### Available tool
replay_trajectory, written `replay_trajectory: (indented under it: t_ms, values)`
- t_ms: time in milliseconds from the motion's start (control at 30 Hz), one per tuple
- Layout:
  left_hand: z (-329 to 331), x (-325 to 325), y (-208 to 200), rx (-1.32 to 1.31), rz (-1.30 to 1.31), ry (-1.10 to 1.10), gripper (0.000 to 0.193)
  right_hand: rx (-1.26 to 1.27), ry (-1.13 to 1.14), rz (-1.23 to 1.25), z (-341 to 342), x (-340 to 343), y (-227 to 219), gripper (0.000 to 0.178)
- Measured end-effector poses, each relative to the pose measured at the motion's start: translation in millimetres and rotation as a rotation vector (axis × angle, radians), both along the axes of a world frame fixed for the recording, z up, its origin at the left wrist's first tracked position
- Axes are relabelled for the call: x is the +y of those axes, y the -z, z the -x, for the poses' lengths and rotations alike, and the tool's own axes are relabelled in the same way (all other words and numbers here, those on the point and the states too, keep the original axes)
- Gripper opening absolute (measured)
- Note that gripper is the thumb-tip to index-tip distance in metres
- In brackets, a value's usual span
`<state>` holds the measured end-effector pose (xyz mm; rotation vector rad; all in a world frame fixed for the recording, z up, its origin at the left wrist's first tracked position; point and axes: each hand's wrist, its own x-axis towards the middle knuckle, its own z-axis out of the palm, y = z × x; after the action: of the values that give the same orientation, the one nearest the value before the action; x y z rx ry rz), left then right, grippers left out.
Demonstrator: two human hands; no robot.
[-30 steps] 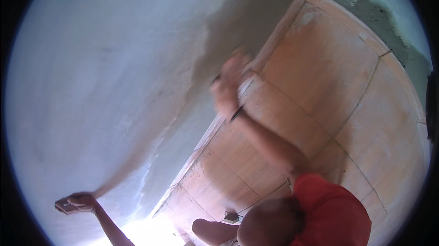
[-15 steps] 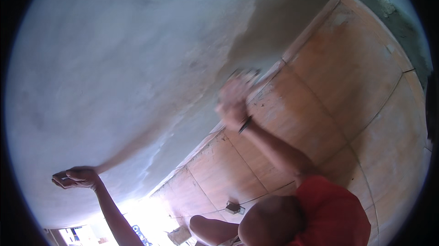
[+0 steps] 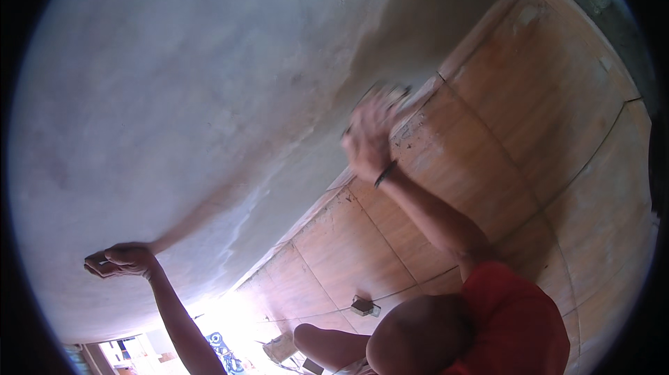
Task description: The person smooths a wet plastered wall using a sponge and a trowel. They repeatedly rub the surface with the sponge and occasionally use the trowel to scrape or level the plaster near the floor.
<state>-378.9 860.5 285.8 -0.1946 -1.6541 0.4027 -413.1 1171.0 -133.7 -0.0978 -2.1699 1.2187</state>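
Note:
My right hand (image 3: 371, 135) is wrapped over a flat, block-like tool (image 3: 385, 96) and presses it against the lower wall, just above the tile skirting (image 3: 320, 201). Motion blurs the tool, and my fingers cover most of it, so its kind is unclear. A damp grey band (image 3: 411, 27) of wall lies beside this hand. On the left, my left hand (image 3: 120, 261) rests against the pale wall (image 3: 174, 96) with its fingers curled in. Whether anything sits inside those fingers is hidden. A dark band circles my right wrist.
Orange-brown floor tiles (image 3: 376, 250) run along the wall. A small box-like object (image 3: 364, 306) lies on them near my bent knees (image 3: 418, 333). Farther left stand a pale container (image 3: 280, 347) and a blue patterned thing (image 3: 223, 353) by a bright opening.
My right hand has shifted slightly up and right along the wall with the flat tool. My left hand stays on the wall; the whole view has shifted a little.

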Motion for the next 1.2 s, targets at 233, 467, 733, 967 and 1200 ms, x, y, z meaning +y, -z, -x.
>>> replay_trajectory:
  t_ms: [233, 467, 733, 967, 1200]
  values:
    - [-7.4, 1.3, 3.7, 0.011, -0.046, -0.045, 0.074, 0.211, 0.009, 0.043, 7.8, -32.2, -101.1, 0.066]
    - [-7.8, -17.5, -19.2, 0.016, 0.052, 0.004, 0.069, 0.348, 0.140, 0.068, 48.3, 50.2, -83.9, 0.060]
    - [-8.1, 15.8, -12.3, -0.063, 0.116, 0.044, 0.041, 0.309, 0.271, 0.883, 92.7, 185.1, -16.4, 0.071]
    - [-2.5, -48.0, -26.4, -0.033, 0.101, 0.007, 0.050, -0.054, 0.412, 1.064, 13.6, -47.4, -25.3, 0.079]
    - [-2.6, -24.0, -5.5, 0.012, 0.086, -0.004, 0.071, 0.317, 0.132, 0.408, 29.2, 15.6, -138.6, 0.073]
